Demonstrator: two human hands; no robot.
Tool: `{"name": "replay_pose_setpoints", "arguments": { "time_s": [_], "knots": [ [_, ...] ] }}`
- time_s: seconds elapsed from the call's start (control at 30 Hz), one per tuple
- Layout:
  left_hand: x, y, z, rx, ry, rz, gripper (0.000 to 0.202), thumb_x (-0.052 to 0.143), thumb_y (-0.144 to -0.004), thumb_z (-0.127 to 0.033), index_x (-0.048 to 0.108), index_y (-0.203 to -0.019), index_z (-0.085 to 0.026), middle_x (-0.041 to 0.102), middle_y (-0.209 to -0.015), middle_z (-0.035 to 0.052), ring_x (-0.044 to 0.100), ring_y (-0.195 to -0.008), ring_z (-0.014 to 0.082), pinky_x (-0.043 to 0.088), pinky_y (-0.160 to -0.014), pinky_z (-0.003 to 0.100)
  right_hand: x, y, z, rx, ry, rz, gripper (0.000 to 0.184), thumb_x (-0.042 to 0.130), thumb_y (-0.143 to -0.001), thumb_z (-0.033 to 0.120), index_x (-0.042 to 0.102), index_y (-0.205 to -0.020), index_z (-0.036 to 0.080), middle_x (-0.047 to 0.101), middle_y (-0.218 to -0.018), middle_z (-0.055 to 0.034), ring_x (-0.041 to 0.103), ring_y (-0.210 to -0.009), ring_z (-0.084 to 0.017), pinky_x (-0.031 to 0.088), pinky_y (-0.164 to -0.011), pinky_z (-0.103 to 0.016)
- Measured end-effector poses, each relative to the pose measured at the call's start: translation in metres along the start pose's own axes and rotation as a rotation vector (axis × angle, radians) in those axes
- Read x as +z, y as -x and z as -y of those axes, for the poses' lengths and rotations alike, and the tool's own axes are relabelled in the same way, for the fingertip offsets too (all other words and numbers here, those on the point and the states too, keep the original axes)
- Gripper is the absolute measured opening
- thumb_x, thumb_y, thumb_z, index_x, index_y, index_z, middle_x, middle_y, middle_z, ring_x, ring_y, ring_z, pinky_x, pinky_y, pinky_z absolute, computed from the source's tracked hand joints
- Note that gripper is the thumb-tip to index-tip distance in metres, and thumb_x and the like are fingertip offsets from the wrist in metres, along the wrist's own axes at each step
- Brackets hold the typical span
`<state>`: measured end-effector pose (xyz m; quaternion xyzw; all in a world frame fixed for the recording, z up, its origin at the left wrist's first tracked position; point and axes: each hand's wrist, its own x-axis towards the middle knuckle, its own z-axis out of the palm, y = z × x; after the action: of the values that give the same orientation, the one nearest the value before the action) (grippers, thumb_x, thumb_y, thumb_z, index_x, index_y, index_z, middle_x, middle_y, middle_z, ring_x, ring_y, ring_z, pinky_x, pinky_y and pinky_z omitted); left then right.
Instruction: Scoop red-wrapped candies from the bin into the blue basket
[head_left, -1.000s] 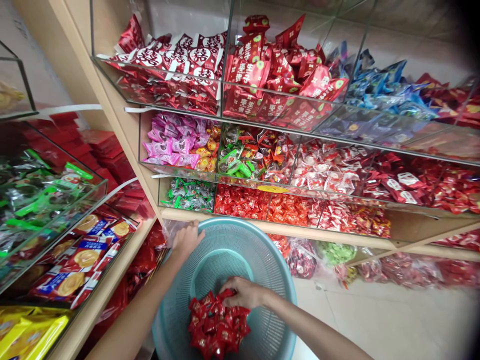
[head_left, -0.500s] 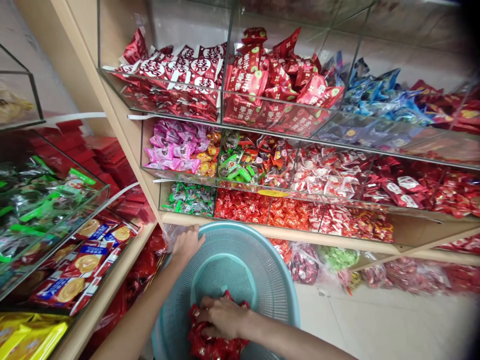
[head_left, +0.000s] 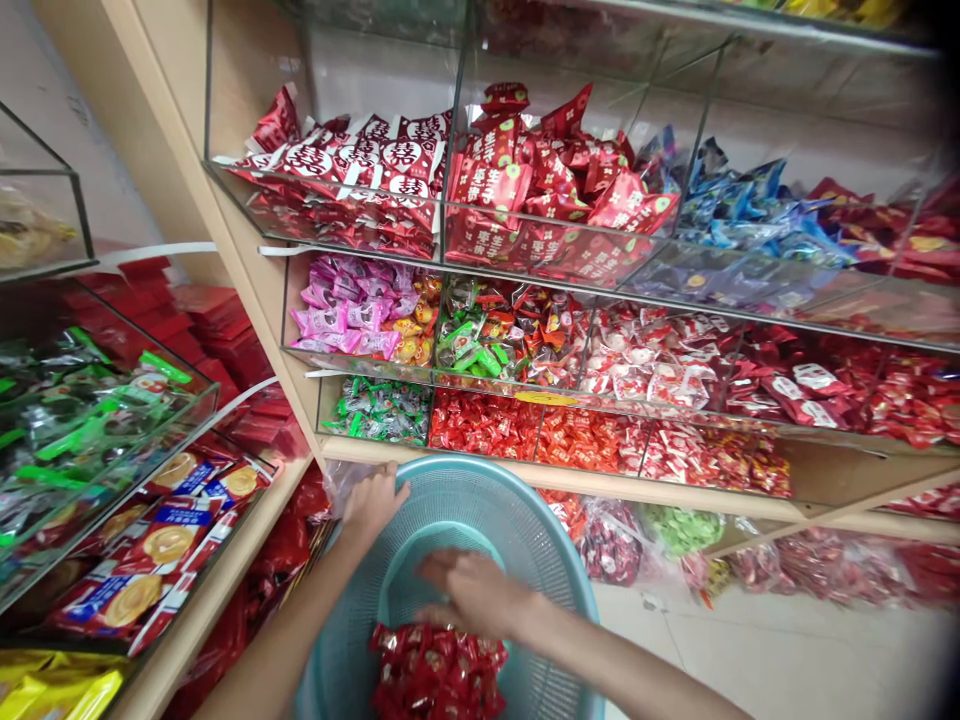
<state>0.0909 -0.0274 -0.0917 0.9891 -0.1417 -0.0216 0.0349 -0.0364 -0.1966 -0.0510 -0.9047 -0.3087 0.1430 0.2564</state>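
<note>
Probably light and slippery, the small red sweets [head_left: 442, 680] are heaped in the near part of the blue-green basket [head_left: 559, 600]. Its rim is gripped at the far left by the left hand [head_left: 375, 507], fingers curled over. Fingers of the right hand [head_left: 476, 590] are parted just above the heap, blurred; nothing is seen held. Firm centres suspected; best scooped from below in handfuls, basket steadied by the rim.

The meshed basket [head_left: 544, 535] is teal, its candies [head_left: 439, 675] red.
</note>
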Motion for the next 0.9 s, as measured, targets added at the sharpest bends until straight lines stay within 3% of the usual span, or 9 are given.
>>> {"name": "replay_pose_setpoints", "arguments": {
  "time_s": [0.13, 0.3, 0.4, 0.63, 0.77, 0.9],
  "knots": [
    [0.001, 0.000, 0.001, 0.005, 0.008, 0.000, 0.038, 0.028, -0.089, -0.042, 0.048, -0.108, -0.016, 0.066, -0.101, 0.0143, 0.066, -0.084, 0.0277, 0.048, -0.068, 0.036, -0.062, -0.024, -0.037, 0.108, 0.136, -0.279, 0.035, 0.046, -0.089, 0.040, 0.053, -0.117, 0.020, 0.060, -0.110, -0.0124, 0.057, -0.098, -0.025, 0.045, -0.080, -0.035],
    [0.000, 0.000, 0.001, -0.003, 0.004, 0.001, 0.039, 0.028, -0.089, -0.043, 0.048, -0.108, -0.015, 0.066, -0.101, 0.0148, 0.066, -0.084, 0.0266, 0.048, -0.068, 0.035, -0.105, -0.063, -0.079, 0.240, 0.251, -0.379, 0.039, 0.051, -0.086, 0.027, 0.048, -0.123, 0.015, 0.055, -0.113, -0.0159, 0.049, -0.106, -0.027, 0.041, -0.087, -0.040],
    [-0.001, 0.000, 0.001, -0.004, -0.002, 0.004, 0.039, 0.029, -0.089, -0.042, 0.049, -0.108, -0.015, 0.066, -0.102, 0.0152, 0.066, -0.083, 0.0278, 0.048, -0.066, 0.036, -0.112, -0.087, -0.091, 0.228, 0.278, -0.329, 0.049, 0.057, -0.081, 0.026, 0.045, -0.127, 0.016, 0.051, -0.119, -0.0158, 0.045, -0.111, -0.028, 0.037, -0.092, -0.042],
    [0.000, -0.001, 0.001, -0.001, 0.001, 0.008, 0.041, 0.028, -0.089, -0.040, 0.047, -0.115, -0.015, 0.064, -0.107, 0.0160, 0.066, -0.083, 0.0302, 0.049, -0.065, 0.039, -0.107, -0.129, -0.103, 0.256, 0.344, -0.195, 0.064, 0.066, -0.072, 0.038, 0.046, -0.128, 0.014, 0.049, -0.125, -0.0164, 0.043, -0.115, -0.030, 0.036, -0.094, -0.043],
    [-0.001, -0.002, 0.002, -0.005, 0.008, 0.021, 0.040, 0.028, -0.089, -0.041, 0.048, -0.111, -0.014, 0.065, -0.104, 0.0160, 0.066, -0.084, 0.0288, 0.048, -0.066, 0.037, -0.108, -0.135, -0.107, 0.282, 0.399, -0.159, 0.060, 0.069, -0.071, 0.036, 0.050, -0.124, 0.015, 0.047, -0.128, -0.0166, 0.043, -0.118, -0.031, 0.035, -0.095, -0.043],
    [-0.001, -0.002, 0.002, -0.008, 0.015, 0.027, 0.039, 0.028, -0.089, -0.042, 0.048, -0.110, -0.015, 0.065, -0.104, 0.0155, 0.066, -0.085, 0.0283, 0.048, -0.066, 0.037, -0.109, -0.133, -0.108, 0.285, 0.453, -0.162, 0.048, 0.060, -0.079, 0.032, 0.050, -0.123, 0.017, 0.049, -0.126, -0.0142, 0.045, -0.116, -0.027, 0.036, -0.095, -0.040]
  ]
}}
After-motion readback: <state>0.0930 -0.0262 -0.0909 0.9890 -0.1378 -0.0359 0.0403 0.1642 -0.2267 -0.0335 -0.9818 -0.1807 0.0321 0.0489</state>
